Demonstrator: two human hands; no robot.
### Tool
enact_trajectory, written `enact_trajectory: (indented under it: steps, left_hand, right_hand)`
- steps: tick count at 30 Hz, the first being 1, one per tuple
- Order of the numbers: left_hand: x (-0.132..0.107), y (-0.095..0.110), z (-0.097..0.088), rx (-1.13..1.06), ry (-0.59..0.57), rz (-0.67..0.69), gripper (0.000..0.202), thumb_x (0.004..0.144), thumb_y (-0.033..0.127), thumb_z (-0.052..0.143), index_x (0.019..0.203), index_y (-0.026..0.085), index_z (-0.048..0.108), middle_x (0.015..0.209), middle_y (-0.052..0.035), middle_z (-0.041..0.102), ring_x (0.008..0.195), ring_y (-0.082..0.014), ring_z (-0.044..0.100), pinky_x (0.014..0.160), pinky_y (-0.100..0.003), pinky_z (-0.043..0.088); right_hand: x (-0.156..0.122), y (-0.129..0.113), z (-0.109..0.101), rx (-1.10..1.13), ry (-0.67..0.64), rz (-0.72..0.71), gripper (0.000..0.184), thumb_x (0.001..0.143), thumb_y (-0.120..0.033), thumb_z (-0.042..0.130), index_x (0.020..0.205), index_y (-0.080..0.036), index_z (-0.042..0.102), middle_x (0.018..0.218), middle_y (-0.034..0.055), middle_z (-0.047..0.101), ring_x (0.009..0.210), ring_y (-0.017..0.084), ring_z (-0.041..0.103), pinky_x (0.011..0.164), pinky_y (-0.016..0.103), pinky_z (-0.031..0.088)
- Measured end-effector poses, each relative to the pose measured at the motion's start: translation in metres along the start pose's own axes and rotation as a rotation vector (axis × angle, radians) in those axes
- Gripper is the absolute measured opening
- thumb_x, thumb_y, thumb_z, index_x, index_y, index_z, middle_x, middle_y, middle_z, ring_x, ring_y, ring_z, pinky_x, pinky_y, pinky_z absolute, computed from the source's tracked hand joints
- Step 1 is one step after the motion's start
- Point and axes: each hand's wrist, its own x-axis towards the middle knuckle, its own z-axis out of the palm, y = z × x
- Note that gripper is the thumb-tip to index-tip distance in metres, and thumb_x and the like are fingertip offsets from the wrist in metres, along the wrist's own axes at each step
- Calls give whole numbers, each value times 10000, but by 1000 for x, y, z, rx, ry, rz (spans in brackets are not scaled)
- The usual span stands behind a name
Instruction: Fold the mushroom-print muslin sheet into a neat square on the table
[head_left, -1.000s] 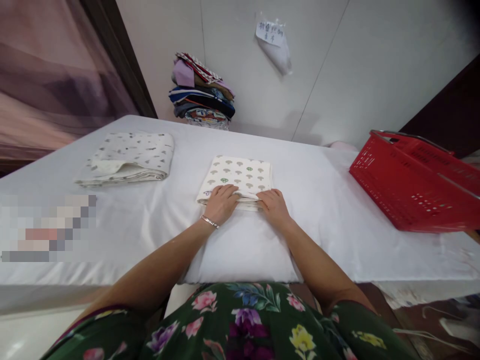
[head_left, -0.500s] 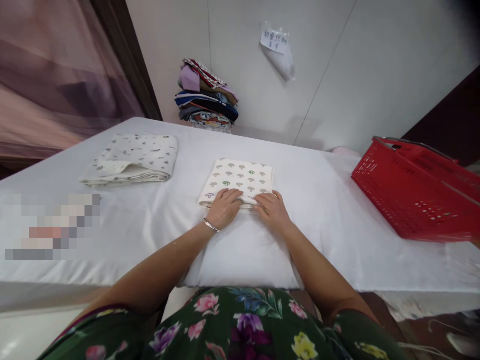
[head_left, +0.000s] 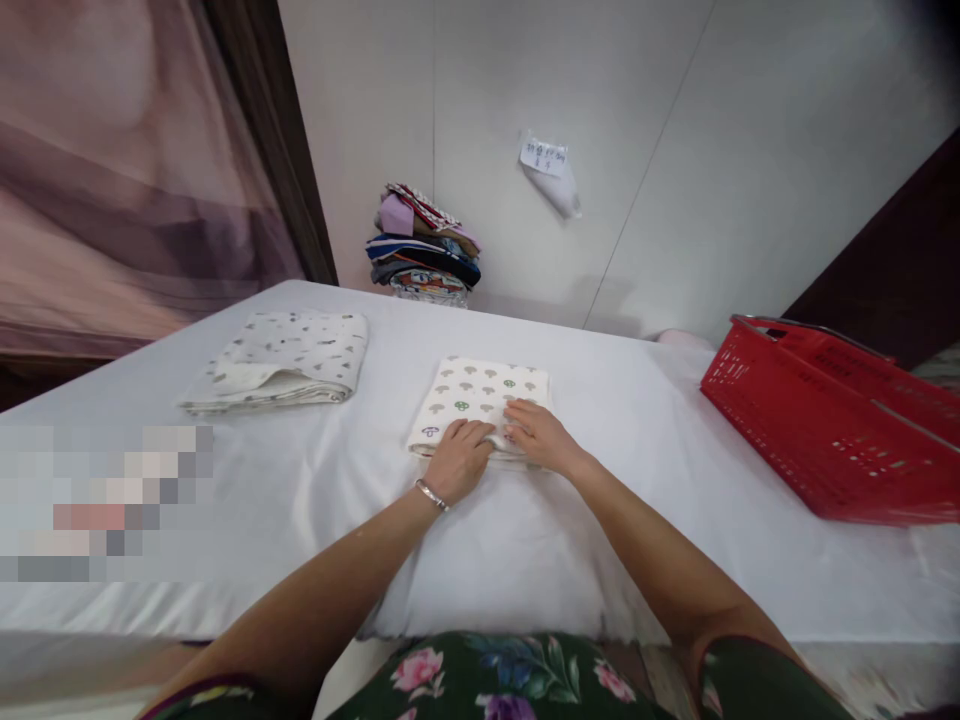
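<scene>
- My left hand point(head_left: 459, 462) rests on the near edge of a folded cloth point(head_left: 489, 384), its fingers close together and bent a little; I cannot tell whether my thumb pinches the layers underneath.
- My right hand point(head_left: 541, 436) lies over the cloth's near right part, fingers outstretched and slightly parted, their tips pointing left, just beside my left fingertips.
- The cloth sits in front of me on the white-covered bench point(head_left: 637, 540); it is cream with grey mushroom shapes, two green ones and a purple one at the near left corner.
- Well to the left, a second folded cloth point(head_left: 304, 352) with small grey marks lies on the bench, its near edge gaping.
- Over on the right stands a red basket point(head_left: 817, 430), cut off by the view.
- Beyond the far edge rises a pile of folded fabrics point(head_left: 424, 250) near the wall.
- A bracelet point(head_left: 433, 494) circles my left wrist.
</scene>
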Motion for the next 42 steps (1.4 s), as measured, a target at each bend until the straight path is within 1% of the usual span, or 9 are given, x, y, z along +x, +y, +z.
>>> enact_trajectory:
  steps: [5,8,14,18,27,30,33,37,42]
  left_hand:
    - [-1,-2,0,-21,24,-4,165,788,101,489,766,201,618,1104,-57,607,1039,-210,500,938,-418,370]
    - [-1,-4,0,-53,8,-4,168,766,84,506,787,206,620,1036,-45,625,991,-199,508,935,-412,365]
    - [1,-7,2,-97,-30,-6,162,740,73,510,796,198,597,980,-36,622,930,-192,506,908,-396,368]
    - [1,-8,4,-129,-43,-17,163,735,72,507,784,203,592,1040,-44,613,957,-196,505,917,-409,357]
    - [0,-8,3,-119,-76,-49,179,766,77,488,835,206,590,995,-37,626,967,-185,514,973,-411,327]
    - [0,-7,4,-112,-84,-55,155,780,85,483,827,196,579,980,-35,623,961,-182,513,968,-397,329]
    - [0,-7,5,-114,-83,-46,151,788,83,475,816,193,574,956,-38,620,939,-180,515,947,-394,339]
    - [-1,-7,7,-115,-68,-29,168,788,72,467,830,193,575,947,-45,616,917,-178,519,935,-401,341]
    - [-2,-8,7,-121,-81,-38,161,808,80,452,821,182,577,950,-41,628,930,-170,529,944,-381,340]
  right_hand:
    - [55,15,14,-91,-208,97,506,901,-442,390,1350,-209,407,1479,88,280,1377,258,194,1079,476,224]
    - [68,35,27,-175,-337,242,562,898,-496,357,1382,-210,347,1507,84,201,1386,280,143,1081,536,142]
    - [73,42,32,-166,-379,268,601,898,-543,308,1396,-207,321,1509,90,195,1388,283,132,1078,537,139]
    - [91,40,28,-202,-316,213,612,900,-563,285,1421,-242,274,1525,66,133,1400,268,66,1090,523,98]
    - [104,79,44,-241,-372,371,651,884,-609,253,1442,-273,220,1526,32,128,1399,260,79,1098,516,49]
    - [110,69,41,-227,-376,387,653,884,-609,256,1438,-262,239,1525,57,131,1397,279,81,1088,538,61]
    - [124,47,42,-216,-339,296,671,879,-624,252,1440,-256,229,1529,64,93,1401,277,46,1087,543,56]
    - [138,22,60,-161,-378,119,666,878,-628,250,1440,-271,226,1532,27,63,1404,254,28,1102,516,43]
    - [142,15,75,-103,-402,122,634,897,-588,266,1435,-251,249,1530,25,53,1406,236,32,1106,515,25]
